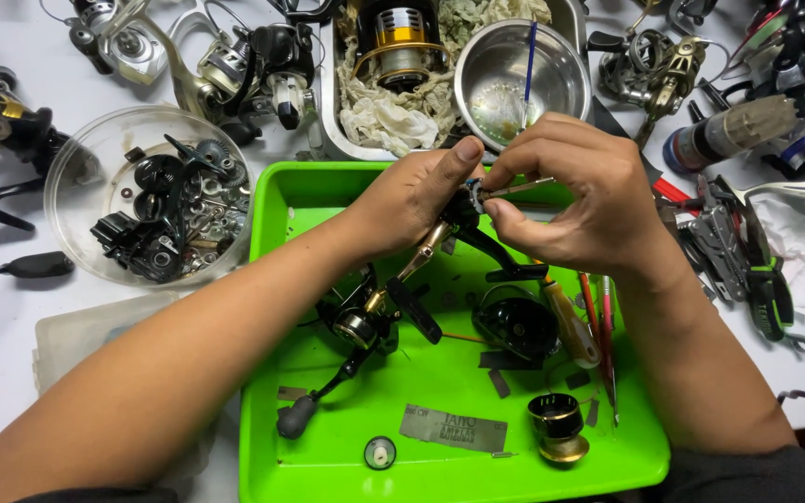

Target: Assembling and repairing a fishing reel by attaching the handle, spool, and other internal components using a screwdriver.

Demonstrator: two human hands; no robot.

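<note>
Over a bright green tray (328, 466), my left hand (407, 200) grips the upper part of a black and gold fishing reel (365, 317), thumb pressed near its top. My right hand (570, 200) pinches a thin metal tool (519, 187) whose tip meets a small part at the reel's top, right by my left thumb. The reel's handle with a dark knob (293, 419) hangs down to the tray floor. In the tray lie a black side cover (514, 321), a gold and black spool (556, 427), a small round cap (380, 453) and a grey label plate (454, 428).
A clear bowl (86, 158) of dark reel parts sits left. Behind the tray are a steel bowl (500, 84) with a blue brush, a cloth-lined tin (328, 112) holding a gold spool, and several other reels. Pliers (747, 261) and tools lie right; red-handled tools (598, 326) rest inside the tray.
</note>
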